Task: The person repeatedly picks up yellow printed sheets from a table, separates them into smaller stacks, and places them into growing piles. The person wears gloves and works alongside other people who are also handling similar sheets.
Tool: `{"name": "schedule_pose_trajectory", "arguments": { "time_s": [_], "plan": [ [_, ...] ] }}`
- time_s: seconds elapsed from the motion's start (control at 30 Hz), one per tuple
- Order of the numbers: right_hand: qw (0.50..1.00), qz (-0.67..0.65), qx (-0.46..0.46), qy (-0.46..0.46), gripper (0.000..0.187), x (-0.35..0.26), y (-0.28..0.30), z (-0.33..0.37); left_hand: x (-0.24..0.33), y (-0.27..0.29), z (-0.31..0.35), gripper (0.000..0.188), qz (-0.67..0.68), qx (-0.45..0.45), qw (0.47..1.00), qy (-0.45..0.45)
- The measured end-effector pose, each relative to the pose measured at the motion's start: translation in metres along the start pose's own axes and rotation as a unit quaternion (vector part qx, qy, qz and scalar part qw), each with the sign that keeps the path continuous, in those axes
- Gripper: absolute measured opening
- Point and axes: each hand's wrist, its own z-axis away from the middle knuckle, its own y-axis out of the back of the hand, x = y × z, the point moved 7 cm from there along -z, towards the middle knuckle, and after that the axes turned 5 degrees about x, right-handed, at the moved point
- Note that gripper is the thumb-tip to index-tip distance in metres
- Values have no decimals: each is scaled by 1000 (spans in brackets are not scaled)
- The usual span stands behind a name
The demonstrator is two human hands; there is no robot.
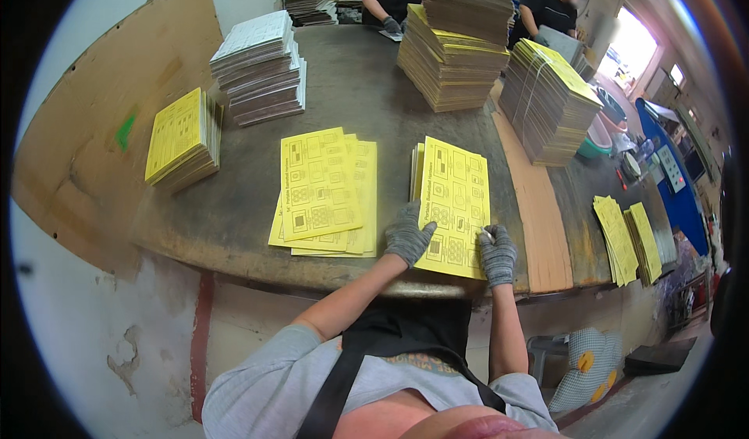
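Observation:
Both my hands wear grey knitted gloves. Between them is a yellow printed card [456, 205], lying over a small stack whose edges show at its upper left. My left hand [409, 236] grips the near left edge, thumb on top of the printed face. At the near right edge, my right hand [498, 256] is closed on the same card. A small pale patch shows at its fingertips; I cannot make out what it is. To the left, a loose, fanned pile of similar yellow cards [324, 189] lies flat on the dark worktable [343, 99].
Tall stacks of yellow-faced board [456, 68] and a strapped stack [546, 111] stand behind. A white-topped stack [257, 68] and a yellow-topped stack [183, 138] are at left. More yellow cards [616, 240] lie right. Two people work across the table. A stool [546, 353] stands below.

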Motion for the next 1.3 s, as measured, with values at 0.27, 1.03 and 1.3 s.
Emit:
{"name": "schedule_pose_trajectory", "arguments": {
  "time_s": [0.27, 1.03, 1.3],
  "plan": [
    [1000, 12, -13, 9, 18, 0, -8, 4, -14, 26, -16, 53, 48, -92, 989, 110],
    [997, 58, -30, 40, 19, 1, -18, 4, -84, 10, -36, 42, 162, -170, 948, 216],
    [977, 150, -31, 146, 18, -21, -18, 6, -185, 177, -72, 29, 62, 94, 986, 124]
  ]
}}
